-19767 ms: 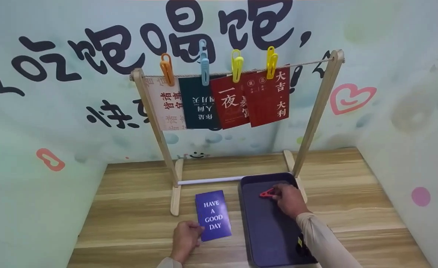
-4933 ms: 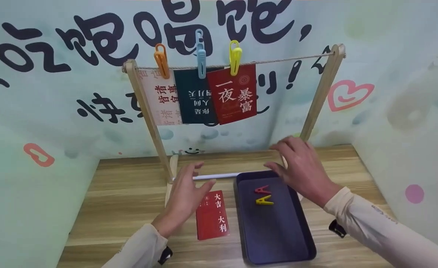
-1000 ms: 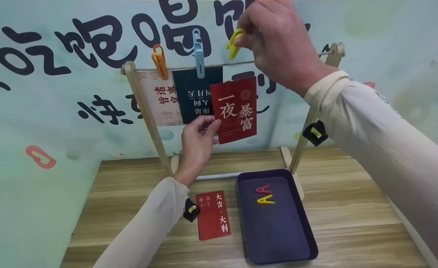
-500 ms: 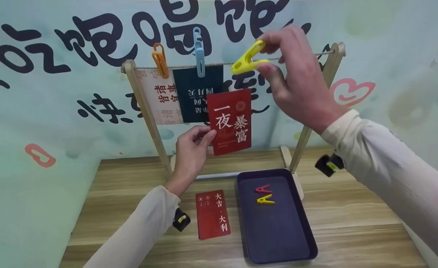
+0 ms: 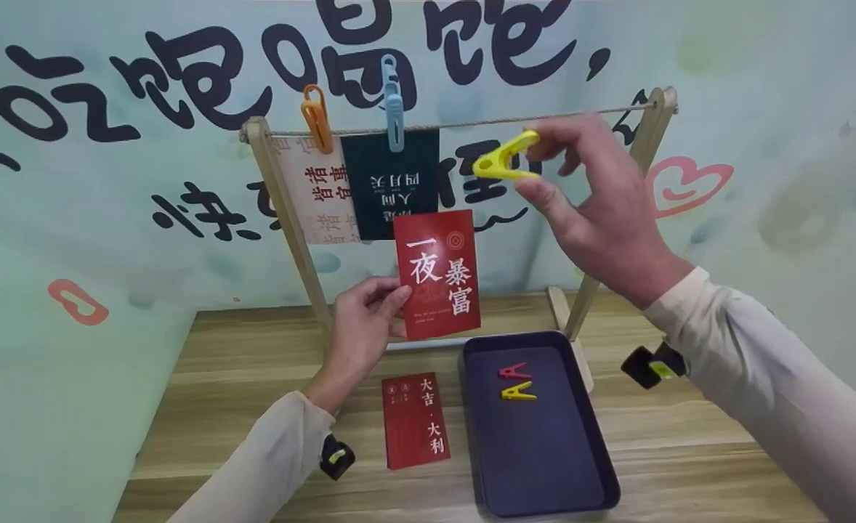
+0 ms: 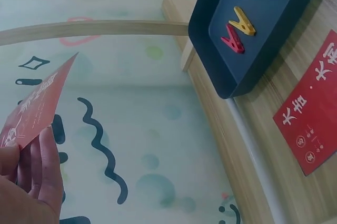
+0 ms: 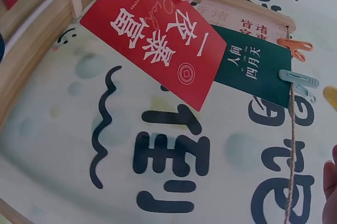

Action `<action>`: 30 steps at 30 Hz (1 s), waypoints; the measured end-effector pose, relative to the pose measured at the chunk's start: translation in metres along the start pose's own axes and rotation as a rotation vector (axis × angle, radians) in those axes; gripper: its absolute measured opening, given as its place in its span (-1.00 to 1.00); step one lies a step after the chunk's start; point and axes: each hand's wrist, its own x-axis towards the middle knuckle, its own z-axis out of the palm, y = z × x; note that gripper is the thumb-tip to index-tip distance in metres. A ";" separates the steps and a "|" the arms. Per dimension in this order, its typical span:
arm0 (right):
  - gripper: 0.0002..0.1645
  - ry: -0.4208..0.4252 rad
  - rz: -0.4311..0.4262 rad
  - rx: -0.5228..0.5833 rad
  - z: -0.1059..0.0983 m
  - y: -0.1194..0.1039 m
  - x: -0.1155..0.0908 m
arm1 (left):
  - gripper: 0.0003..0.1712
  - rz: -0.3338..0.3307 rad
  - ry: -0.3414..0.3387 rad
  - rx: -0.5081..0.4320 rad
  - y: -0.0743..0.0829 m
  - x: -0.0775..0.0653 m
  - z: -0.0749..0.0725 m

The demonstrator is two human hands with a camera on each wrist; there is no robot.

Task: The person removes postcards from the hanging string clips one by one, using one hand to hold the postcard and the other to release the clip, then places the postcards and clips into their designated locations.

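My left hand (image 5: 361, 319) pinches the lower left edge of a red card (image 5: 439, 290) with white characters, held in the air below the rope. With thumb and fingertips, my right hand (image 5: 606, 211) holds a yellow clothespin (image 5: 501, 163) by its handles, up and to the right of the card. A dark green card (image 5: 395, 181) still hangs under a light blue clothespin (image 5: 393, 109), and a pale card (image 5: 319, 189) under an orange clothespin (image 5: 316, 120). In the right wrist view the rope (image 7: 293, 150) runs past both hanging cards.
Another red card (image 5: 415, 421) lies on the wooden table (image 5: 239, 407). Right of it a dark tray (image 5: 544, 457) holds a red clothespin (image 5: 515, 371) and a yellow one. The rack's wooden posts (image 5: 290, 218) stand behind, against a printed wall.
Earlier, two red cards hung clipped on the rope; one now lies where the blue card showed. Since then the yellow clothespin came off the other, and both hands lowered with card and clothespin.
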 end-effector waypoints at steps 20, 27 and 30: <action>-0.49 -0.174 0.424 0.276 0.019 0.034 -0.100 | -0.66 -0.154 0.022 -0.044 -0.076 -0.019 -0.016; -0.51 -0.196 0.534 0.373 0.030 0.051 -0.137 | -0.65 -0.171 0.001 -0.047 -0.095 -0.026 -0.014; -0.50 -0.202 0.566 0.382 0.033 0.059 -0.148 | -0.64 -0.202 -0.012 -0.045 -0.102 -0.029 -0.014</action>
